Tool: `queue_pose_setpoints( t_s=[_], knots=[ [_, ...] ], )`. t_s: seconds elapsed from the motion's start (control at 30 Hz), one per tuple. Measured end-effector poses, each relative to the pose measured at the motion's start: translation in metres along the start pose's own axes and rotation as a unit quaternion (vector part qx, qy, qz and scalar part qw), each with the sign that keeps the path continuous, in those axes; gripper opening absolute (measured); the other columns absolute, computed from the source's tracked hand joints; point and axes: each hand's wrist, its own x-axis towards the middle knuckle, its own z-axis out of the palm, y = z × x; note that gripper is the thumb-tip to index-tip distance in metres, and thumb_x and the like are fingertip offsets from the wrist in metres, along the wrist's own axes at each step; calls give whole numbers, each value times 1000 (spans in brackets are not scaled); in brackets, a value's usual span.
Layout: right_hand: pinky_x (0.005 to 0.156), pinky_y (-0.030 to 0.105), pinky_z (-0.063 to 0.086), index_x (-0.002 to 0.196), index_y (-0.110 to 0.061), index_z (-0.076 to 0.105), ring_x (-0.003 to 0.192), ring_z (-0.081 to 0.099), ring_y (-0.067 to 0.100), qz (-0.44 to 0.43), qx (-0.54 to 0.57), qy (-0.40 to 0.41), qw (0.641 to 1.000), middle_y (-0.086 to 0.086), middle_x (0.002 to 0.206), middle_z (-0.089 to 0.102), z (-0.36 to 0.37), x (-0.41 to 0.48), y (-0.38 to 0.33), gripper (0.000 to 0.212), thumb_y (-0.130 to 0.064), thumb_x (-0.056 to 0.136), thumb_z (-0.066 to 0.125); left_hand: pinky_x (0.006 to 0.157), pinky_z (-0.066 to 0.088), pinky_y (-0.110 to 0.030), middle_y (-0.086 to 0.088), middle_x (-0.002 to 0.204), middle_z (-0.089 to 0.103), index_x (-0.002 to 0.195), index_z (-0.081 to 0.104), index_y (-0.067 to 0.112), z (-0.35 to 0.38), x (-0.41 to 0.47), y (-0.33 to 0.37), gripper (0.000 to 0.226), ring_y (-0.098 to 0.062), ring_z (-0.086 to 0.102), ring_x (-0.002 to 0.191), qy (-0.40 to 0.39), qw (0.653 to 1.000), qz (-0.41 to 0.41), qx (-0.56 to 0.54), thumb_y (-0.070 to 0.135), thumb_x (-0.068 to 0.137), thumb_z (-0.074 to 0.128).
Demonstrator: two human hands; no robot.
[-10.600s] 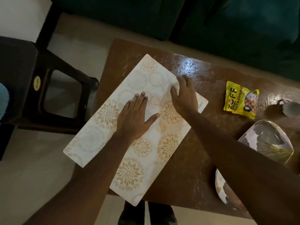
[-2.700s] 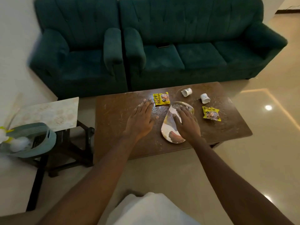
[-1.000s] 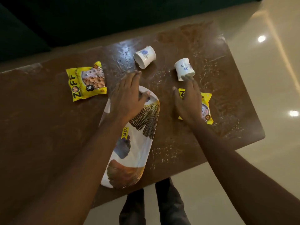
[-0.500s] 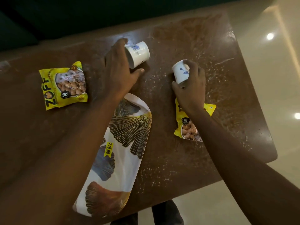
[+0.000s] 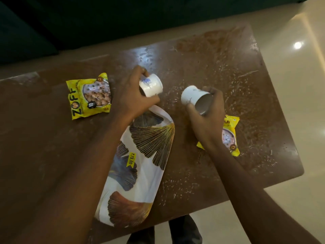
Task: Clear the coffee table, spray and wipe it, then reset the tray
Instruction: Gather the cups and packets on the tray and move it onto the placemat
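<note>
Both cups now off the table, lifted and tilted: left hand fingers wrapped round left cup, right hand fingers wrapped round right cup, its mouth turned toward camera. Half a second earlier, same cups gripped but resting on the surface near the far edge. Clearing step judged under way; spray and wipe not begun. Remaining on table: tray at the near edge, untouched; left packet toward the left edge; right packet toward the right edge, partly under right wrist. Surface streaked, speckled.
</note>
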Motion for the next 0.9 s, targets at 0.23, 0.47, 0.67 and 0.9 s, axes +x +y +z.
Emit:
queue_pose_setpoints(
  t_s=[0.23,0.47,0.67,0.9],
  knots=[
    [86,39,53,126,-18,50,107,55,11,16,-5,-120,993,-5,116,55,12,-97,-25,61,-40,75,74,62,39,-27,-1,97,63,111,48,25,-36,-99,-21,71,-23,61,85,-55,994,-54,77,39,53,86],
    [90,46,49,129,-22,50,111,54,17,6,-108,-187,976,-5,124,57,34,-168,-15,70,-52,70,71,76,49,-43,3,105,63,116,52,25,-32,-153,-78,59,-26,53,97,-122,979,39,160,47,64,70],
    [89,37,38,130,-21,52,113,51,21,-40,-193,-186,963,-2,127,58,50,-182,-17,68,-48,74,79,78,50,-46,0,111,66,119,54,21,-33,-155,-99,60,-27,49,104,-87,984,66,142,41,69,79],
    [98,43,46,140,-18,46,124,47,21,-37,-145,-232,961,1,137,54,41,-187,-11,73,-31,78,82,88,49,-43,-4,123,63,129,54,17,-32,-156,-111,70,-29,53,112,-82,987,78,114,35,68,84]
  ],
)
